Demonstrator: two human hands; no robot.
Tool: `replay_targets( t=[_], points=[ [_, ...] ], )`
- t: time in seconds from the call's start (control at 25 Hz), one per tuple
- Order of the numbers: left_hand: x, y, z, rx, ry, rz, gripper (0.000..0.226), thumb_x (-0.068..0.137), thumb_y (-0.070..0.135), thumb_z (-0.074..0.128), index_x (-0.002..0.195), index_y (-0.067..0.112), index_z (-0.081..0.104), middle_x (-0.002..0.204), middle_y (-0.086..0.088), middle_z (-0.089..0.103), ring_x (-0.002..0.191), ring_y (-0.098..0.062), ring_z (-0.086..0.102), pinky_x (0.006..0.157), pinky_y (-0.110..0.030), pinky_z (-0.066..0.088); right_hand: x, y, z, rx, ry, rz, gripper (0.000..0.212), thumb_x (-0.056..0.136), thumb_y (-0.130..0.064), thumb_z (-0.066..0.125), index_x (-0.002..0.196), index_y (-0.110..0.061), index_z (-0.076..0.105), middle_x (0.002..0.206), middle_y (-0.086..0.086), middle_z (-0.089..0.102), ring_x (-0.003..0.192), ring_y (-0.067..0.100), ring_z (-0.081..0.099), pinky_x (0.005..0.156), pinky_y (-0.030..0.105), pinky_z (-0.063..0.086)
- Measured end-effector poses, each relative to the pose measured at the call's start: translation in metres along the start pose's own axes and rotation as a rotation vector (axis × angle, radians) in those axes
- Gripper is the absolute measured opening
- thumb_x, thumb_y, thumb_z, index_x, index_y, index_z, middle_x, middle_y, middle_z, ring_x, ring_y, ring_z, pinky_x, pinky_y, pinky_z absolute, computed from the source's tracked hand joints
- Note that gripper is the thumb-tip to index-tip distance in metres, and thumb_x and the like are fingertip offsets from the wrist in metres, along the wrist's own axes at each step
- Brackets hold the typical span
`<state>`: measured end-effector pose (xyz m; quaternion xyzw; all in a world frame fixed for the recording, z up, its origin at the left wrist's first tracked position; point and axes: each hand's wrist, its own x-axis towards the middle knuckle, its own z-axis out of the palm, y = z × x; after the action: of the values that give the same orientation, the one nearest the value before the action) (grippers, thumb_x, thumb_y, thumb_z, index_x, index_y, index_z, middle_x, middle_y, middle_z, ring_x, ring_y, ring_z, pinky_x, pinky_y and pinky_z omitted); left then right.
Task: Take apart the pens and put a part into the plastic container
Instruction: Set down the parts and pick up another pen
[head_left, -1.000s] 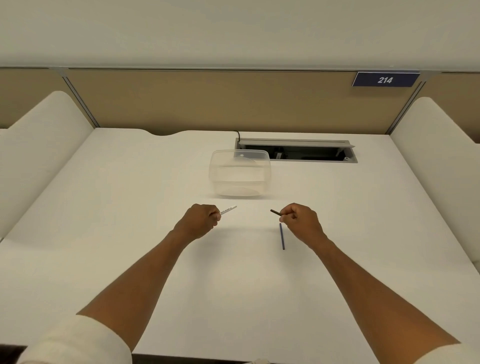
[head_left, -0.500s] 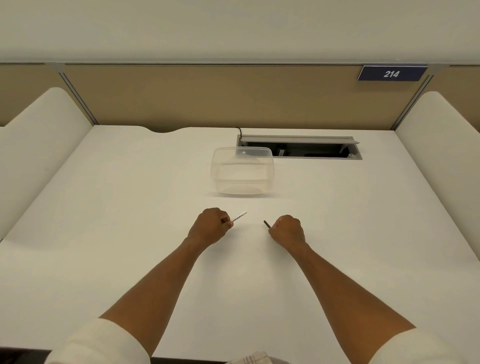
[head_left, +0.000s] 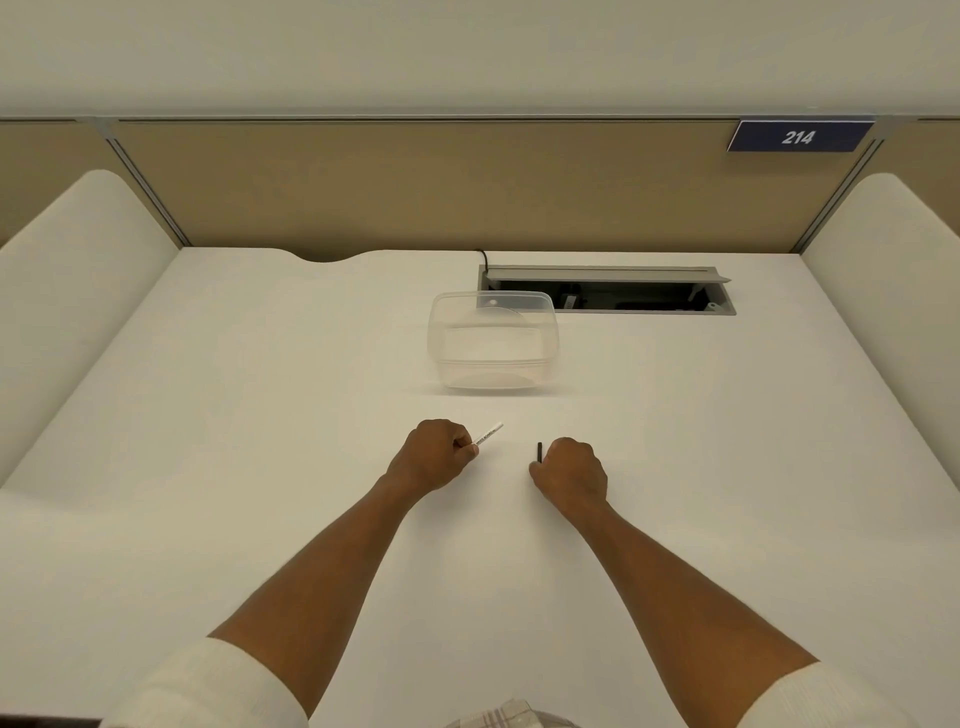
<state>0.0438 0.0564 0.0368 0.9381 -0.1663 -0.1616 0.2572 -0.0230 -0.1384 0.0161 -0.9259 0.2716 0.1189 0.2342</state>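
A white desk (head_left: 234, 415) fills the cubicle, backed by a tan partition panel (head_left: 415, 187) with white rounded dividers on the left (head_left: 67, 291) and right (head_left: 893, 270). A blue sign reading 214 (head_left: 799, 136) hangs at the panel's top right. A grey cable hatch (head_left: 608, 289) stands open in the desk; above is a plain pale wall (head_left: 467, 52).

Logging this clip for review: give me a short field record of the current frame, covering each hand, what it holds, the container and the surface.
left hand: closed on a white pen barrel, its free end pointing up and to the right
right hand: closed on a dark pen part, only a short end showing
pen parts: held apart, not touching
plastic container: clear, open, upright, beyond both hands; no pen part seen inside
table: white
cable hatch: open, behind the container
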Motion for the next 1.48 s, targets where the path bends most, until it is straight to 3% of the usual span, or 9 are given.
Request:
replay_targets(
  t=[0.36,0.72,0.88,1.0,1.16,1.48],
  points=[
    [0.000,-0.011,-0.004,0.011,-0.009,0.002,0.020,0.089,0.031,0.060,0.070,0.026,0.060,0.070,0.012,0.055,0.068,-0.012,0.054,0.059,-0.026,0.040,-0.003,-0.002,0.002,0.032,-0.002,0.009,0.016,0.080,-0.028,0.060,0.083,-0.012,0.058,0.094,0.008,0.065,0.073,0.027,0.057,0.064,0.029,0.046],
    [-0.003,-0.012,-0.009,0.022,0.004,0.030,0.018,0.090,0.031,0.060,0.077,0.020,0.065,0.070,0.012,0.054,0.067,-0.011,0.052,0.059,-0.027,0.041,-0.008,-0.002,-0.001,0.143,0.028,0.058,0.030,0.084,-0.042,0.065,0.081,-0.013,0.057,0.092,0.006,0.065,0.083,0.029,0.062,0.069,0.031,0.047],
    [-0.008,-0.012,-0.011,0.019,0.003,0.032,0.018,0.089,0.031,0.060,0.075,0.022,0.064,0.071,0.012,0.055,0.068,-0.013,0.055,0.061,-0.028,0.044,-0.008,0.003,-0.006,0.191,0.072,0.044,0.017,0.092,-0.024,0.057,0.088,-0.009,0.064,0.097,0.011,0.068,0.090,0.034,0.065,0.079,0.040,0.055],
    [-0.013,-0.015,-0.012,0.020,0.001,0.026,0.018,0.089,0.032,0.061,0.073,0.025,0.063,0.071,0.011,0.057,0.069,-0.014,0.057,0.061,-0.028,0.046,-0.009,0.005,-0.010,0.169,0.074,0.024,0.018,0.090,-0.011,0.048,0.092,-0.010,0.066,0.100,0.011,0.067,0.089,0.033,0.065,0.076,0.035,0.054],
    [-0.020,-0.017,-0.013,0.012,0.008,0.021,0.017,0.089,0.032,0.060,0.076,0.022,0.065,0.072,0.010,0.057,0.070,-0.015,0.057,0.063,-0.029,0.046,-0.012,0.007,-0.010,0.187,0.068,0.005,0.020,0.090,-0.010,0.048,0.090,-0.013,0.067,0.099,0.008,0.067,0.079,0.024,0.056,0.070,0.029,0.045],
    [-0.031,-0.018,-0.013,0.013,0.014,0.022,0.017,0.089,0.032,0.060,0.080,0.020,0.068,0.070,0.011,0.057,0.069,-0.014,0.057,0.061,-0.027,0.045,-0.020,0.011,-0.009,0.193,0.076,-0.070,0.023,0.087,-0.001,0.046,0.087,-0.010,0.066,0.094,0.006,0.067,0.081,0.026,0.061,0.066,0.028,0.044]
  ],
)
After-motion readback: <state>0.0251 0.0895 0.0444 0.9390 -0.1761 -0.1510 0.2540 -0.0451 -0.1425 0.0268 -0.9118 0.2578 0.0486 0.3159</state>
